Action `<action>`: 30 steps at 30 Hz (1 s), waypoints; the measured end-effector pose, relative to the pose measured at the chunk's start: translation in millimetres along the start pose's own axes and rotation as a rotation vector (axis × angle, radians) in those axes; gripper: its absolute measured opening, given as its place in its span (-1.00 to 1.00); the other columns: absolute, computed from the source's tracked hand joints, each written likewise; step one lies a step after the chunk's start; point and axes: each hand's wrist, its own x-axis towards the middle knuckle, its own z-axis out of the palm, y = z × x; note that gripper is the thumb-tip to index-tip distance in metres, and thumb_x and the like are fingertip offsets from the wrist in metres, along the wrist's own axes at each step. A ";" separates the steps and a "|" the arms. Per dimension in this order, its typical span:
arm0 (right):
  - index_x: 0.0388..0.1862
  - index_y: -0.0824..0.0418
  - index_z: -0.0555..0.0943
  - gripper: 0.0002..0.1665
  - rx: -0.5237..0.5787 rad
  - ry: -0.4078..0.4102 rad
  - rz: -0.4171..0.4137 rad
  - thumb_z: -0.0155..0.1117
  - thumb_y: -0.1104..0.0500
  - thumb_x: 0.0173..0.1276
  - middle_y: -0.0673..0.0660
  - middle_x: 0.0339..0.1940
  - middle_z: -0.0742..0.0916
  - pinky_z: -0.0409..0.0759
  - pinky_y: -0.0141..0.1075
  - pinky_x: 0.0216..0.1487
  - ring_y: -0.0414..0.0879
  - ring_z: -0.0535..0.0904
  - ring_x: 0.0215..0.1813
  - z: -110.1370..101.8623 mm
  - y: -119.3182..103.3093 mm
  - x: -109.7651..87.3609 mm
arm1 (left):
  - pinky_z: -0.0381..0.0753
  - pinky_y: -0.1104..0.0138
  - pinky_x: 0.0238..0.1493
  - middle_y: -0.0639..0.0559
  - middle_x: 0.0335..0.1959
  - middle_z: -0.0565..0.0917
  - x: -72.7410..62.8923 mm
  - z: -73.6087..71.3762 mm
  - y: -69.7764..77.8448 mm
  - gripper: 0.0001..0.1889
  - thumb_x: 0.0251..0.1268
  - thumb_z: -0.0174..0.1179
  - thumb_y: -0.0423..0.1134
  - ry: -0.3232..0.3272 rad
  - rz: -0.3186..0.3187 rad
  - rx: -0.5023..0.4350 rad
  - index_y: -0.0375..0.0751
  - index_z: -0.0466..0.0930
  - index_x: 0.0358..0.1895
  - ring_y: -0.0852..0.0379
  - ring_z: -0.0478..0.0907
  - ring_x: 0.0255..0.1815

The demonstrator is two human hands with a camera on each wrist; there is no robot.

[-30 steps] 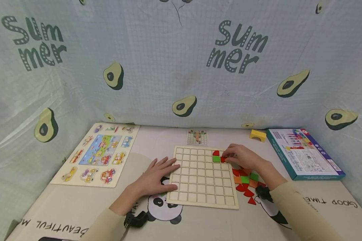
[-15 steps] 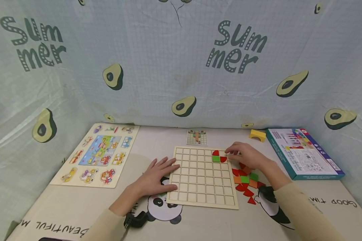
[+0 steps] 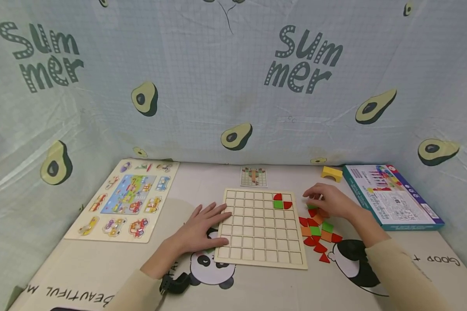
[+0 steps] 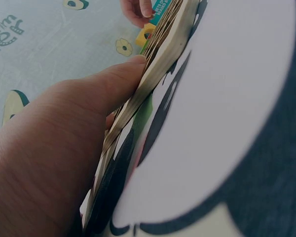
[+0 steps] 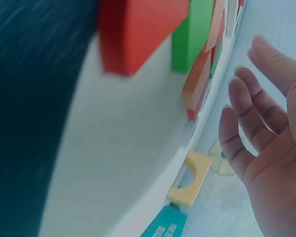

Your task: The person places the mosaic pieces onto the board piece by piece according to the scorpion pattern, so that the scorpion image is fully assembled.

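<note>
A wooden grid board [image 3: 258, 233] lies on the tablecloth. In its upper right cells sit a red quarter-circle tile [image 3: 277, 197], a green square tile [image 3: 278, 204] and a second red tile [image 3: 287, 205]. My left hand [image 3: 202, 231] rests on the board's left edge with fingers spread; its thumb [image 4: 123, 76] lies along the edge in the left wrist view. Over the far end of a loose pile of red, green and orange tiles [image 3: 315, 231] is my right hand [image 3: 327, 199]. Its fingers are loosely bent and hold nothing in the right wrist view, which shows a red tile [image 5: 143, 34] up close.
A small pattern card [image 3: 253, 177] lies behind the board. A yellow arch block [image 3: 332, 173] and a flat box [image 3: 393, 198] stand at the back right. At the left lies a picture puzzle board [image 3: 122, 198]. A black strap-like object [image 3: 175, 283] is near my left forearm.
My right hand has let go of the red tile in the board's upper right and moved right, off the board to above the loose tiles. The left hand has stayed in place.
</note>
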 end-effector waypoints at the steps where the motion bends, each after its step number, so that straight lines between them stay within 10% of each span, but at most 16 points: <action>1: 0.06 0.24 0.70 -0.74 0.004 0.002 0.001 0.34 0.20 0.44 -0.02 -0.22 0.65 0.60 -0.27 -0.17 -0.07 0.51 -0.18 -0.5 1.5 -1.6 | -0.19 -0.25 0.50 -0.02 0.59 0.19 0.1 0.3 -0.1 -0.19 0.27 0.22 0.29 0.001 0.000 0.001 -0.01 0.34 0.53 -0.20 -0.04 0.61; 30: 0.08 0.29 0.69 -0.71 -0.002 -0.041 0.033 0.35 0.28 0.40 0.04 -0.11 0.70 0.59 -0.32 -0.13 -0.06 0.54 -0.12 -14.5 30.9 -28.8 | -0.19 -0.25 0.49 0.00 0.59 0.19 0.1 1.4 -1.1 -0.20 0.28 0.20 0.31 -0.002 -0.013 0.000 0.01 0.36 0.52 -0.19 -0.04 0.61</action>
